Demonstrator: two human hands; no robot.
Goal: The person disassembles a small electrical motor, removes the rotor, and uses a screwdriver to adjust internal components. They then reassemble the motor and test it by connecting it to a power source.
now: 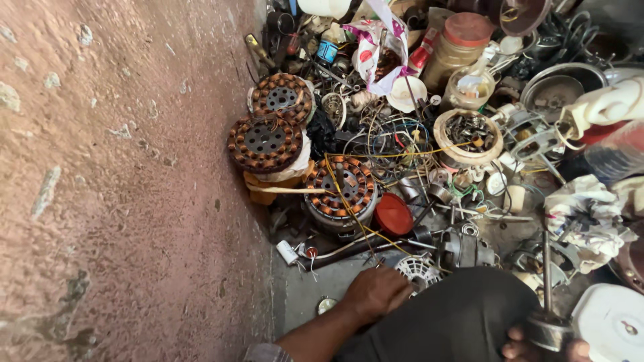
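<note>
My left hand (376, 291) reaches forward past my dark-trousered knee (463, 315) and rests low by a white slotted motor part (419, 268). Its fingers are curled and hidden, so I cannot tell whether it holds anything. At the bottom right, my right hand (540, 348) grips a grey metal rotor (547, 325) whose thin shaft points straight up. Just beyond the left hand lie a dark rod, a yellow wire (349, 201) and a small white cylinder (287, 251).
Three copper-wound stators (265, 141) (282, 97) (339, 184) sit by the reddish wall (121, 188). Around them lie a red lid (392, 214), a bowl of screws (467, 134), a red-capped jar (459, 47), tangled wires, a crumpled cloth (587, 214) and a white plastic cover (614, 322).
</note>
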